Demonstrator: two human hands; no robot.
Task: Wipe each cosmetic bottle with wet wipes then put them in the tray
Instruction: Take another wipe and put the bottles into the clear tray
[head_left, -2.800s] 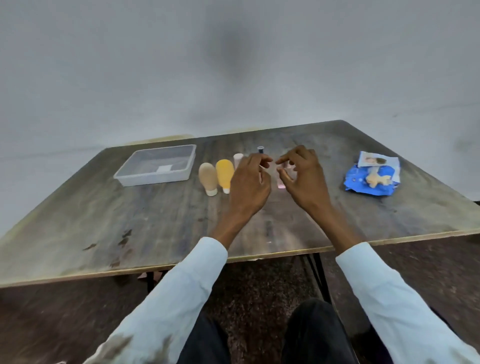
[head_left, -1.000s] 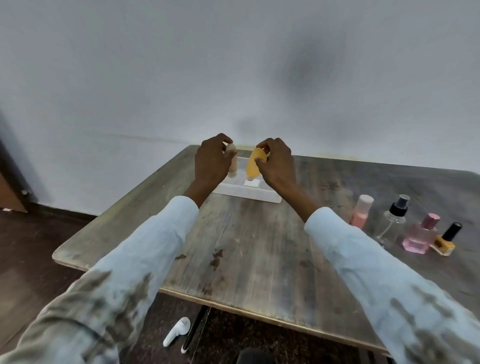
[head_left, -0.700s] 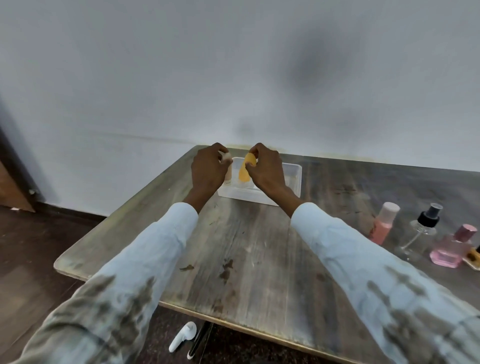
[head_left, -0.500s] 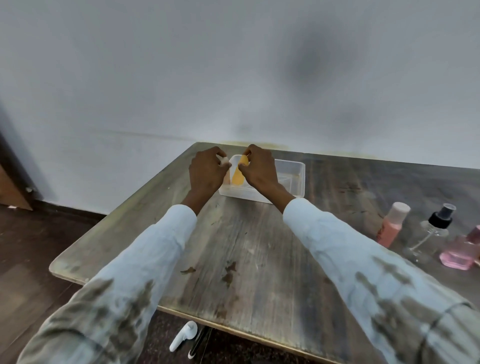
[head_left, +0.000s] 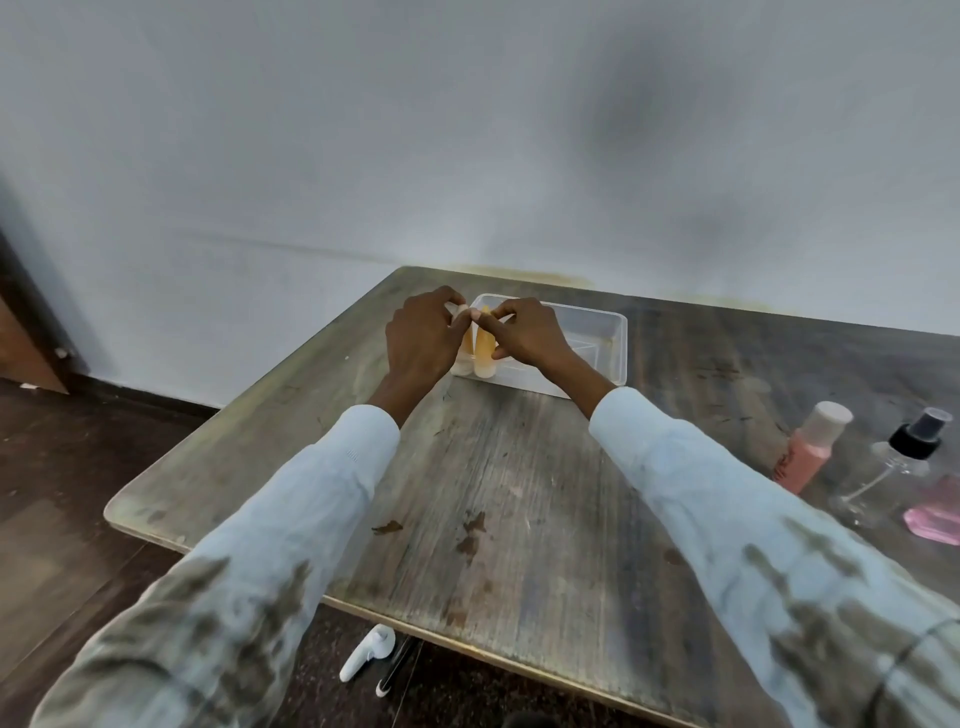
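At the bottom of the frame, on the dark floor under the desk's near edge, lie a small white object (head_left: 365, 652) and a black one (head_left: 393, 675) beside it. Two arms in pale sleeves (head_left: 291, 519) rise from the lower corners and meet near the middle. Under them spreads the worn wooden desk (head_left: 519, 493), with dark stains near its centre.

At the right edge of the frame stand three bottles close together: a pink bottle with a pale cap (head_left: 810, 448), a clear spray bottle with a black top (head_left: 901, 457), and, cut off by the frame edge, a pink flat bottle (head_left: 937, 512).

Farther back, just above the frame's centre, the clear plastic tray (head_left: 610, 343) sits on the desk. At its left end the two hands meet, fingertips touching. The left hand (head_left: 421, 338) has a narrow grip — fingers curled on the top of a beige bottle (head_left: 460, 364), mostly hidden behind the hand. The right hand (head_left: 530, 332) pinches the top of a yellow bottle (head_left: 484, 349). Both bottles stand upright on their pale caps, side by side and touching, in the tray's left end. Whether their caps touch the tray floor cannot be told.

Beyond the desk a plain grey-white wall (head_left: 467, 130) fills the upper frame — a brown door edge (head_left: 21, 343) shows at the left.
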